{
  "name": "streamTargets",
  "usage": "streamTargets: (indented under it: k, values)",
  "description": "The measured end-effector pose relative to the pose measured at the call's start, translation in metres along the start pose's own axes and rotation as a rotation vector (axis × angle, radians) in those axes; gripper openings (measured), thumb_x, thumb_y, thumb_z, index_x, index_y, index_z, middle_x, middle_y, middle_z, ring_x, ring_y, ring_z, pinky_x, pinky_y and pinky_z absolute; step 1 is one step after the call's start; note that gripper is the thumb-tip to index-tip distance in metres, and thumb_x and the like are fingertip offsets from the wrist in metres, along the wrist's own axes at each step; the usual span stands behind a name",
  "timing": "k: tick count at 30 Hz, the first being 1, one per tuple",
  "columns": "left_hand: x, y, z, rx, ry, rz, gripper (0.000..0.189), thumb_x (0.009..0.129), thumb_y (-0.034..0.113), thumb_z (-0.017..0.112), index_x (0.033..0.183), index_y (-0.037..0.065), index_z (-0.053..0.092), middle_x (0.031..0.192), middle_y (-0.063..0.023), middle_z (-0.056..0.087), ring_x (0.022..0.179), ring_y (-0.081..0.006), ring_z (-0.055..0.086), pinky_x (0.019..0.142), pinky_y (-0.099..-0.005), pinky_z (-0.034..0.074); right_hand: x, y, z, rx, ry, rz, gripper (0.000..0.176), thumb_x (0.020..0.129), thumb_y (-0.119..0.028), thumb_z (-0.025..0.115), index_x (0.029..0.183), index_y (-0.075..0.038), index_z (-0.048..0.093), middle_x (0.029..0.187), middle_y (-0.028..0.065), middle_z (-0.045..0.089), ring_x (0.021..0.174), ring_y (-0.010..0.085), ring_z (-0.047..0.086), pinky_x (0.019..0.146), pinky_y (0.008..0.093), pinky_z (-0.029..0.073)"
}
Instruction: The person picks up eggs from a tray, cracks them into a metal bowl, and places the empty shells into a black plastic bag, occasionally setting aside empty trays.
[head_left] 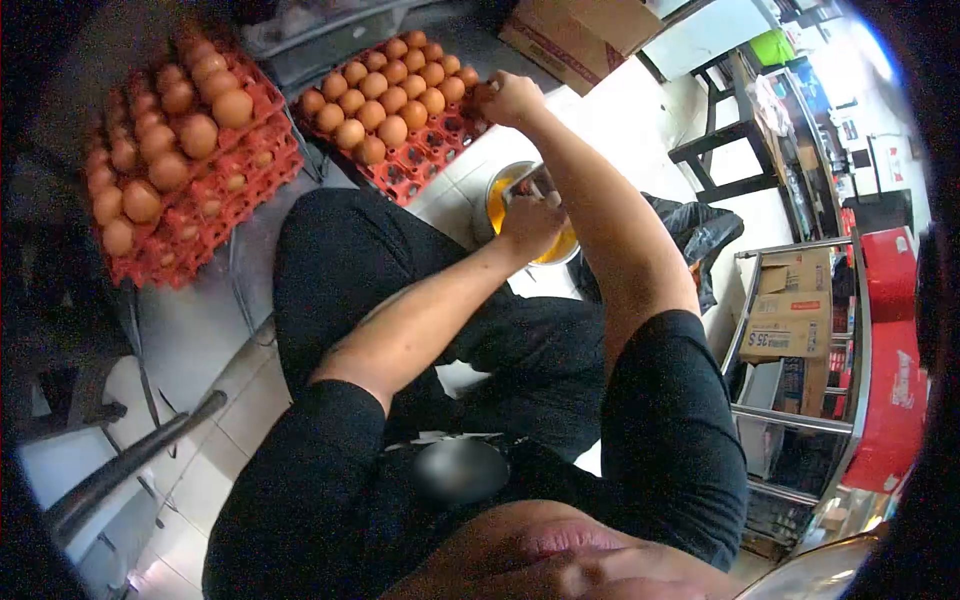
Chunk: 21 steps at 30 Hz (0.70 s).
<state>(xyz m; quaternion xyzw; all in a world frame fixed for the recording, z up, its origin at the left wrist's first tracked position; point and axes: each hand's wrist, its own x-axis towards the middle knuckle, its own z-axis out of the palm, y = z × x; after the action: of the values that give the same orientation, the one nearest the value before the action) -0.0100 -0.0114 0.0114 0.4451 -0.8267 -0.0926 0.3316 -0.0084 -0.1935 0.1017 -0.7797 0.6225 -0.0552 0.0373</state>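
Note:
My right hand [513,100] is at the far right corner of a red egg tray [425,155], its fingers curled round what looks like a brown egg. Rows of brown eggs [393,98] fill most of that tray, while several cups at its near right side hold none. Over a round metal bowl [492,215] of yellow-orange beaten or broken egg [545,250], my left hand [535,225] is closed. A greyish, shiny thing [530,186] shows beside its fingers; I cannot tell what it is.
To the left, a stack of red trays [205,215] carries more brown eggs [160,140]. Behind is a cardboard box [578,40]. A black plastic bag [700,235] lies right of the bowl. A metal rack [795,420] with cartons stands further right.

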Motion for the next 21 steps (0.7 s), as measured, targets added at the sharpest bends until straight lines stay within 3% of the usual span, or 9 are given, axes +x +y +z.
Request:
streamTargets:
  k: [2, 4, 6, 8, 12, 16, 19, 20, 21]
  values:
    - [0.002, -0.009, 0.018, -0.005, 0.225, 0.058, 0.031, 0.09, 0.022, 0.061, 0.119, 0.014, 0.067, 0.089, -0.0104, 0.068, 0.071, -0.0315, 0.072, 0.055, -0.0488, 0.054, 0.012, -0.002, -0.003, 0.049, -0.029, 0.033, 0.057, 0.079, -0.047, 0.076, 0.122, -0.01, 0.071, 0.113, 0.0223, 0.075, 0.108, 0.0431, 0.07, 0.095, 0.0483, 0.057]
    - [0.004, -0.014, 0.026, 0.001, 0.161, 0.109, 0.03, 0.088, 0.018, 0.062, 0.117, 0.013, 0.069, 0.093, -0.0113, 0.07, 0.071, -0.0323, 0.072, 0.055, -0.0471, 0.054, 0.019, -0.001, -0.006, -0.03, -0.099, 0.0, 0.056, 0.078, -0.047, 0.078, 0.119, -0.009, 0.072, 0.112, 0.0222, 0.075, 0.107, 0.0429, 0.07, 0.094, 0.0478, 0.057]
    - [0.006, -0.008, 0.02, -0.047, 0.316, 0.009, 0.027, 0.088, 0.013, 0.061, 0.114, 0.011, 0.071, 0.091, -0.0125, 0.072, 0.072, -0.034, 0.073, 0.058, -0.0477, 0.056, 0.019, 0.01, -0.011, 0.03, -0.113, 0.019, 0.056, 0.078, -0.044, 0.079, 0.122, -0.01, 0.071, 0.112, 0.0213, 0.075, 0.106, 0.0403, 0.072, 0.093, 0.0458, 0.058]
    - [0.01, -0.005, 0.009, -0.132, 0.313, -0.059, 0.026, 0.089, 0.012, 0.06, 0.113, 0.011, 0.072, 0.09, -0.0134, 0.073, 0.073, -0.0351, 0.073, 0.06, -0.0491, 0.056, 0.022, 0.031, -0.012, 0.358, 0.291, 0.051, 0.047, 0.084, -0.041, 0.076, 0.119, -0.01, 0.068, 0.103, 0.0154, 0.077, 0.09, 0.0329, 0.074, 0.079, 0.0431, 0.059]
    - [0.02, 0.001, -0.035, -0.379, 0.254, -0.227, 0.014, 0.091, 0.01, 0.06, 0.102, 0.007, 0.068, 0.083, -0.0198, 0.072, 0.076, -0.0417, 0.071, 0.066, -0.0544, 0.056, -0.052, 0.065, -0.075, 1.352, 0.164, 0.194, 0.033, 0.099, -0.035, 0.066, 0.115, -0.006, 0.06, 0.094, 0.0075, 0.068, 0.063, 0.0157, 0.057, 0.054, 0.0303, 0.047]
    - [0.031, -0.004, -0.052, -0.44, 0.296, -0.386, 0.008, 0.088, 0.013, 0.064, 0.09, 0.004, 0.063, 0.078, -0.024, 0.067, 0.075, -0.046, 0.068, 0.065, -0.0566, 0.051, -0.14, 0.121, -0.077, 1.376, 0.107, 0.307, 0.036, 0.104, -0.042, 0.065, 0.115, -0.009, 0.055, 0.092, 0.0072, 0.066, 0.058, 0.0114, 0.054, 0.047, 0.0254, 0.04]
    - [0.038, -0.009, -0.063, -0.446, 0.238, -0.476, 0.012, 0.087, 0.015, 0.066, 0.086, 0.003, 0.063, 0.077, -0.0235, 0.067, 0.075, -0.0439, 0.069, 0.067, -0.0538, 0.051, -0.202, 0.133, -0.042, 1.202, 0.082, 0.359, 0.024, 0.105, -0.029, 0.063, 0.108, -0.009, 0.05, 0.081, 0.0019, 0.061, 0.054, 0.0088, 0.049, 0.045, 0.0236, 0.037]
    - [0.042, -0.011, -0.068, -0.414, 0.165, -0.521, 0.013, 0.087, 0.016, 0.067, 0.088, 0.003, 0.065, 0.08, -0.0232, 0.069, 0.08, -0.0455, 0.07, 0.072, -0.055, 0.053, -0.214, 0.143, -0.024, 1.109, 0.019, 0.347, 0.022, 0.104, -0.026, 0.062, 0.111, -0.007, 0.054, 0.083, 0.0082, 0.067, 0.057, 0.0168, 0.06, 0.049, 0.0329, 0.047]
    - [0.045, -0.014, -0.068, -0.409, 0.157, -0.538, 0.015, 0.087, 0.018, 0.067, 0.085, 0.003, 0.064, 0.079, -0.0236, 0.069, 0.081, -0.0467, 0.069, 0.072, -0.0551, 0.052, -0.223, 0.151, 0.001, 0.903, 0.161, 0.116, 0.022, 0.103, -0.026, 0.062, 0.113, -0.007, 0.058, 0.085, 0.0128, 0.07, 0.063, 0.025, 0.066, 0.056, 0.0393, 0.051]
